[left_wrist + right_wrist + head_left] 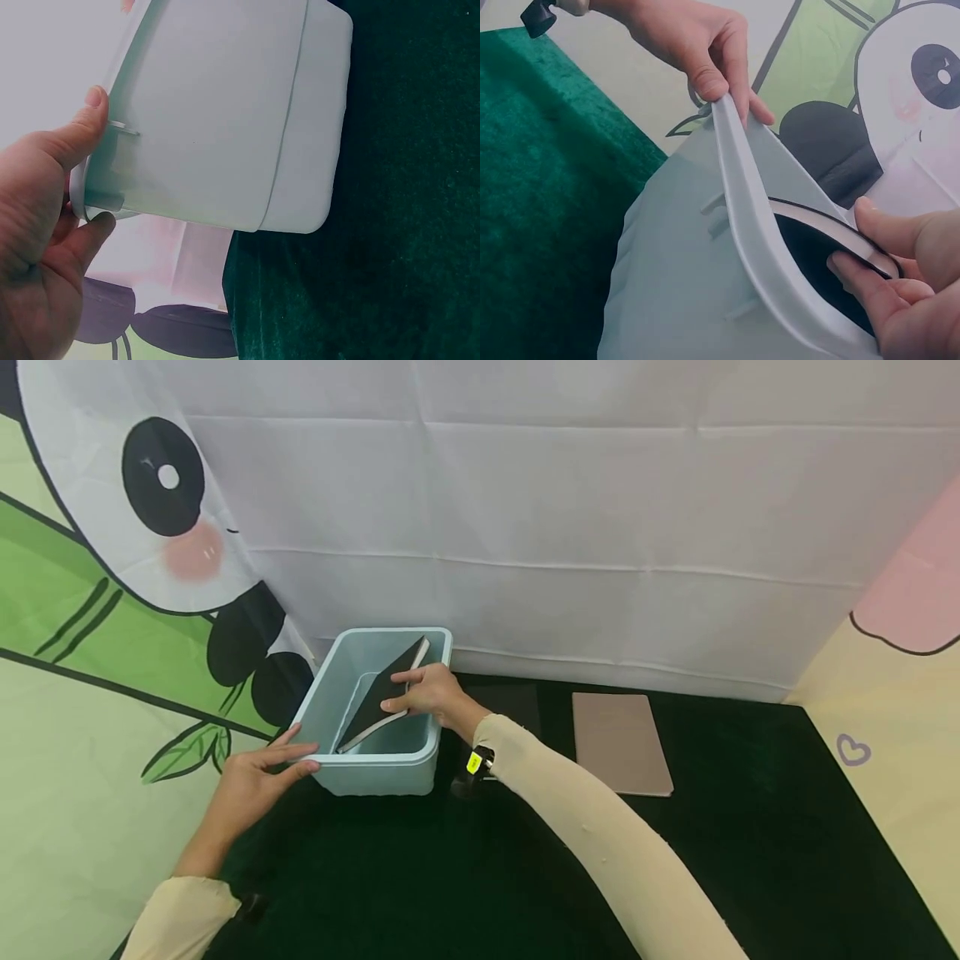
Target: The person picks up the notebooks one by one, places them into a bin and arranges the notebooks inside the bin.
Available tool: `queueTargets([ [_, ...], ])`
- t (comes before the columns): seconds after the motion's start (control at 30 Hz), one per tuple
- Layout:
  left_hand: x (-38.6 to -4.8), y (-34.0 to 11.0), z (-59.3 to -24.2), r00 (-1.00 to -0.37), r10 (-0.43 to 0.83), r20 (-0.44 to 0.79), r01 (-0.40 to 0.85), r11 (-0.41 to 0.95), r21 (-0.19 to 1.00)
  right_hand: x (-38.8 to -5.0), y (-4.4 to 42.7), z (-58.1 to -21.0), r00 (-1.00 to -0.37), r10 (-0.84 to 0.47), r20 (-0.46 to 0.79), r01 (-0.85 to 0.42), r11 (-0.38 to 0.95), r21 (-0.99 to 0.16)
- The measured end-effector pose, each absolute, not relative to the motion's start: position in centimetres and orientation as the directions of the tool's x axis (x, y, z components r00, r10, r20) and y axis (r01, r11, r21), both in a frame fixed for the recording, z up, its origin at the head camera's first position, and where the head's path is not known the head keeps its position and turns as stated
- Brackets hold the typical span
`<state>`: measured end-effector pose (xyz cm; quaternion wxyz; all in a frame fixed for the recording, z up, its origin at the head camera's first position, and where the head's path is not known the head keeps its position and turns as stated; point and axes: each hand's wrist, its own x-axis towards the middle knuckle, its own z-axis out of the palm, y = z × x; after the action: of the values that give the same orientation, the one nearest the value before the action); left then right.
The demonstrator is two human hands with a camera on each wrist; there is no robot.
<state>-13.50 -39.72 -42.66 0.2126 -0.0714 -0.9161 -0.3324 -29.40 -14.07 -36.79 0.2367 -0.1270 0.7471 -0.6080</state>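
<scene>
A light blue plastic bin [375,777] stands at the table's back left. My left hand [255,777] grips its near left corner, and the left wrist view shows the thumb and fingers at the rim [79,184]. Inside the bin, a notebook with a black cover [375,702] and pale page edges leans diagonally, its pages slightly bowed. My right hand [433,692] reaches over the bin's right side and holds the notebook by its upper edge. In the right wrist view, thumb and fingers pinch the notebook [825,225]. The bin's front wall hides its lower part there.
A pinkish-brown notebook [622,743] lies flat on the dark green cloth [750,810] to the right. Between it and the bin lies a dark flat item [513,700], partly covered by my right arm. A white curtain [562,527] hangs behind the table.
</scene>
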Motion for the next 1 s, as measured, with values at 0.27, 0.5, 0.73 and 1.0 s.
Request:
queueTargets([
  [0.27,-13.61,-39.59,-42.57,-0.904,-0.01,0.428,0.271,0.761,0.59,-29.31,-14.36,-36.61,-0.85,-0.482,-0.213,0.07,0.297,-0.952],
  [0.5,-13.64,-39.59,-42.48,-0.903,-0.006,0.429,0.277,0.756,0.593,-29.38,-14.63,-36.53,-0.836,-0.5,-0.227,0.044,0.35,-0.936],
  [0.73,-13.61,-39.71,-42.71,-0.896,-0.005,0.443,0.292,0.745,0.599,-29.47,-14.78,-36.77,-0.77,-0.59,-0.242,0.041,0.332,-0.942],
  [1.0,-13.51,-39.77,-42.66,-0.904,-0.006,0.429,0.281,0.747,0.603,-29.4,-14.43,-36.39,-0.677,-0.66,-0.326,0.11,0.346,-0.932],
])
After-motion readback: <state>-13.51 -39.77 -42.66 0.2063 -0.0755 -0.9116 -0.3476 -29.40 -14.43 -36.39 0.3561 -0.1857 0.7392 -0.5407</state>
